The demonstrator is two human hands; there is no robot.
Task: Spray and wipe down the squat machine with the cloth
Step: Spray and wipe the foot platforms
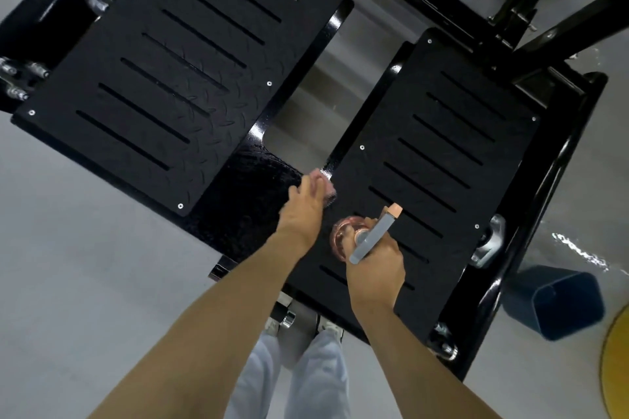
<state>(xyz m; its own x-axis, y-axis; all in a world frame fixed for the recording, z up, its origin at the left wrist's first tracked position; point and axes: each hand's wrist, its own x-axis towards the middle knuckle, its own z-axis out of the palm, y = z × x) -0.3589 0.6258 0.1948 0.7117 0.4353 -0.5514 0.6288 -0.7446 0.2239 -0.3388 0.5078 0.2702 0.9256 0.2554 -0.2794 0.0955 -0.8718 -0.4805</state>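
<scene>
The squat machine's two black tread-plate foot platforms [190, 78] fill the upper view, joined by a wet, glossy black bridge [252, 187] at the near end. My left hand [304, 211] presses a small pink cloth [325, 185] onto the inner corner where the bridge meets the right platform [439, 160]. Most of the cloth is hidden under the fingers. My right hand [376, 269] grips a clear pink spray bottle [343, 235] with a grey trigger head and peach nozzle [394, 211], held above the near part of the right platform.
The black steel frame [558, 153] runs along the right side and the back. A dark blue bin [558, 303] stands on the grey floor at the right, beside a yellow disc at the edge. My legs and shoes are at the bottom centre.
</scene>
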